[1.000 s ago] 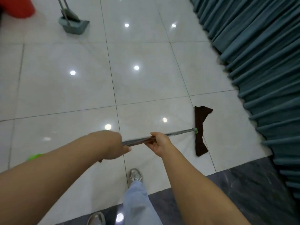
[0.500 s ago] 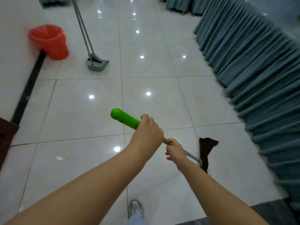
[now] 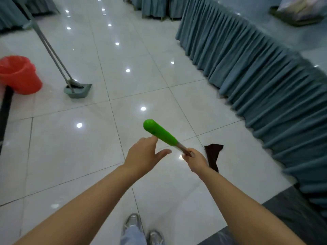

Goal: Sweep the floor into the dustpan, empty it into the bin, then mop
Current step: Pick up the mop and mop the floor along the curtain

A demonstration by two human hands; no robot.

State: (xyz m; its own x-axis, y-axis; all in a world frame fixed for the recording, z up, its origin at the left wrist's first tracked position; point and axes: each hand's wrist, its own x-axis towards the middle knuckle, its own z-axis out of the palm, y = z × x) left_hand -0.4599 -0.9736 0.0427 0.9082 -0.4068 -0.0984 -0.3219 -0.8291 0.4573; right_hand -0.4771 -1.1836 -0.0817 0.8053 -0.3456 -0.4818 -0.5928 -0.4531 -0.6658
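One hand only on the mop [image 3: 160,134] now: the left hand [image 3: 144,154] has let go, fingers spread, while the right hand [image 3: 194,159] clamps the shaft. Mopping continues; dustpan [image 3: 78,89] parked far left.

Right hand [image 3: 195,160] grips the mop [image 3: 162,134]; left hand [image 3: 144,155] spread beside it.

We stand on a glossy white tiled floor [image 3: 74,156], on which rest a red plastic bin [image 3: 19,75], a grey-green dustpan [image 3: 78,90] holding a broom, and a dark brown mop cloth [image 3: 213,154].
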